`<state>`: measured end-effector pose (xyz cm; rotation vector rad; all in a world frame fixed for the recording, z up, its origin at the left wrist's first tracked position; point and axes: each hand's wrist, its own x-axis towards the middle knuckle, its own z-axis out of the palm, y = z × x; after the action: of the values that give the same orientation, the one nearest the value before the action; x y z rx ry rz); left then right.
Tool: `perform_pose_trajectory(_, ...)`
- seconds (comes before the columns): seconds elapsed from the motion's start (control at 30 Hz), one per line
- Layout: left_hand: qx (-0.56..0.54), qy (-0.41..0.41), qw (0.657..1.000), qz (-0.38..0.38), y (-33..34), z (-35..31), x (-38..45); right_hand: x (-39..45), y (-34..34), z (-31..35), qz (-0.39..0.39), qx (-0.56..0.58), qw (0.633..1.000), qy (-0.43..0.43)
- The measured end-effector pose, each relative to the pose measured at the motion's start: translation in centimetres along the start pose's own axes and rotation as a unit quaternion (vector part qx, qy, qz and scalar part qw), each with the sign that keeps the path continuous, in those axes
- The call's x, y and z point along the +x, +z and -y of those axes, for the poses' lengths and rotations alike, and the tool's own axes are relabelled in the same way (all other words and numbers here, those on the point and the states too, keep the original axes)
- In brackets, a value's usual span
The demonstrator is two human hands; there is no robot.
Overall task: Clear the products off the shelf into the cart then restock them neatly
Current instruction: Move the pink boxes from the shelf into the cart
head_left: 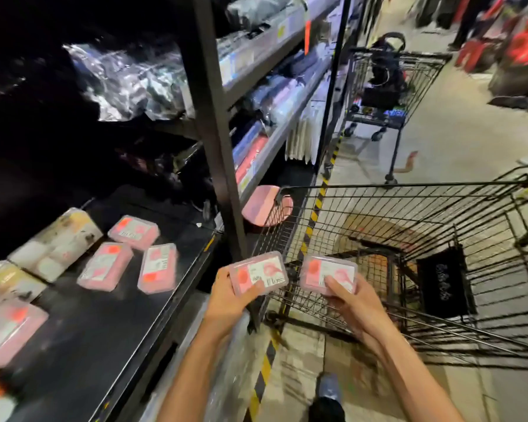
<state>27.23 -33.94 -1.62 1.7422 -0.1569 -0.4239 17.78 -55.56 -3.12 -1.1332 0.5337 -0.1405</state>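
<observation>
Two hands, left hand (226,295) and right hand (352,303), each grip one pink pack (258,277) (328,273)

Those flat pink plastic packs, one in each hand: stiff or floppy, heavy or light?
The flat pink plastic pack in the left hand probably is stiff: it keeps flat though gripped at one end. Likely light, since the right hand holds another alone. The glossy lid may be slippery.

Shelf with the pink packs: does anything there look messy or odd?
Yes. Three pink packs lie scattered on the shelf, each turned at a different angle, not lined up in a row.
</observation>
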Motion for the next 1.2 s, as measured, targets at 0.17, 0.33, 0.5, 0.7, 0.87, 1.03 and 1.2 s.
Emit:
perform_pose_trajectory(0.17,0.006,0.01,0.994,0.11,9.4,-1.8,5.1,2.1,-9.1,1.9,-0.092,-0.03,0.995,-0.011)
perform_pose_trajectory(0.33,0.037,-0.061,0.985,0.156,18.3,0.4,12.7,6.8,-18.6,3.3,-0.137,-0.047,0.989,0.02)
perform_pose_trajectory(0.5,0.101,-0.099,0.972,0.188,26.9,2.2,18.6,12.2,-26.4,2.8,-0.141,-0.044,0.986,0.074)
perform_pose_trajectory(0.7,0.139,-0.196,0.945,0.222,33.7,7.9,22.4,18.7,-32.3,-3.3,-0.189,-0.115,0.959,0.176)
perform_pose_trajectory(0.87,0.203,-0.241,0.919,0.237,36.6,13.9,24.6,22.0,-36.0,-11.3,-0.229,-0.179,0.923,0.252)
perform_pose_trajectory(1.03,0.206,-0.253,0.91,0.257,38.2,20.0,26.1,23.4,-37.9,-17.6,-0.26,-0.189,0.895,0.308)
perform_pose_trajectory(1.2,0.188,-0.273,0.906,0.264,39.1,24.0,26.5,24.2,-35.6,-17.9,-0.284,-0.207,0.882,0.314)
